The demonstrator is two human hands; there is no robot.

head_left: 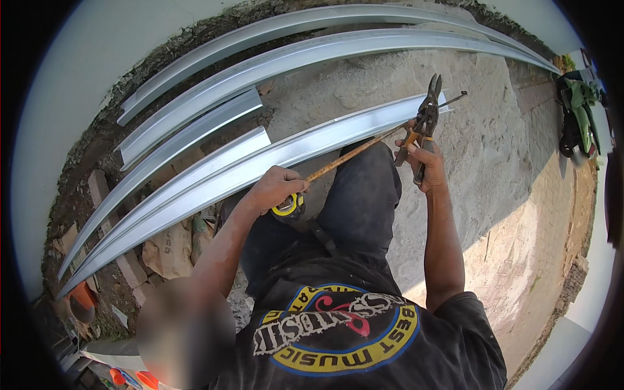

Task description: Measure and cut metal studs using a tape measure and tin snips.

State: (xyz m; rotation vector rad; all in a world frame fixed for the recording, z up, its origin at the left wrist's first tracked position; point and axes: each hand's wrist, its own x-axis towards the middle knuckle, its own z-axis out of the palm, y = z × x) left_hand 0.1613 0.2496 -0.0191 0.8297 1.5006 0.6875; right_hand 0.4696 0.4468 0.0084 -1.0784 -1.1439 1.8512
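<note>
My left hand [275, 190] is closed round a yellow-and-black tape measure [288, 207] near my lap. Its worn, rusty-looking blade [351, 155] is drawn out up and to the right, with the hooked tip [463, 95] past my other hand. In my right hand [426, 166] is a pair of tin snips [427, 120] with orange-and-black handles, jaws pointing away from me. The blade passes by the snips; whether the right fingers also pinch it is hidden. A long silvery metal channel [305, 149] lies across in front of my knees, its right end just behind the snips.
More metal channels [286, 55] lie along the wall at the far side. Shorter pieces [195, 135] rest at the left, over bricks and a crumpled paper sack [168, 250]. An orange object [82, 299] sits at the lower left. Something green and black [577, 117] stands at the far right.
</note>
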